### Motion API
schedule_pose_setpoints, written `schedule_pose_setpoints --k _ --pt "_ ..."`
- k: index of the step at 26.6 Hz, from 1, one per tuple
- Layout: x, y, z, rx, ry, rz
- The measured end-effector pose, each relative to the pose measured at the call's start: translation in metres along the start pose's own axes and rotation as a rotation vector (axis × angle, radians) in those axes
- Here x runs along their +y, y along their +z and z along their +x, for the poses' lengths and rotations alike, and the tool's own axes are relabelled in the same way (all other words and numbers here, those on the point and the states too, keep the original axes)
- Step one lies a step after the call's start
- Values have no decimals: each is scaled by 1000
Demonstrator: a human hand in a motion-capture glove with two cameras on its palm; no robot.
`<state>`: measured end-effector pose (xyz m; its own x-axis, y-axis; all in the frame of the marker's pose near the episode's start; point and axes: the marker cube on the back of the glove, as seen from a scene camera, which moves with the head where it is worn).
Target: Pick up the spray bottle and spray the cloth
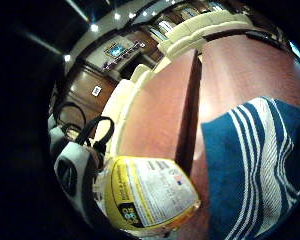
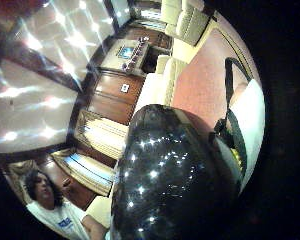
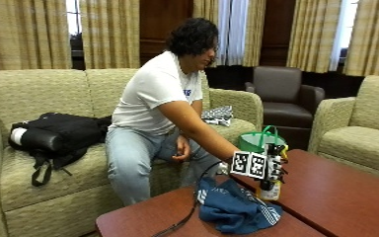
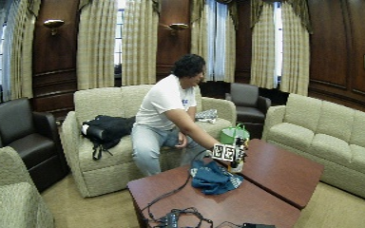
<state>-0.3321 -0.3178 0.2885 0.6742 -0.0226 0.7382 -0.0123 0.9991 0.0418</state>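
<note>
In the outside view my gloved right hand (image 3: 275, 165) grips the upper part of the spray bottle (image 3: 269, 191), which stands upright at the table's edge beside the gap between the two tables; I cannot tell if it is lifted. Its yellow label (image 1: 150, 197) is close to the palm, and its glossy black spray head (image 2: 170, 185) fills the thumb side view. The blue cloth with white stripes (image 3: 235, 207) lies crumpled on the table (image 3: 143, 219) right beside the bottle, also seen as cloth (image 1: 260, 170) and cloth (image 4: 213, 176).
A second wooden table (image 3: 347, 197) adjoins across a narrow gap. A green bag (image 3: 258, 140) stands behind the bottle. A cable (image 3: 183, 219) runs over the near table. A black backpack (image 3: 58, 133) lies on the sofa. The person's bare hand (image 3: 179, 155) rests on a knee.
</note>
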Motion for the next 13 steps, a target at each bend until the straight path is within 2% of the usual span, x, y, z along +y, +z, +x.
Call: schedule_pose_setpoints --k 13 --pt "15 7 -9 23 -5 -135"
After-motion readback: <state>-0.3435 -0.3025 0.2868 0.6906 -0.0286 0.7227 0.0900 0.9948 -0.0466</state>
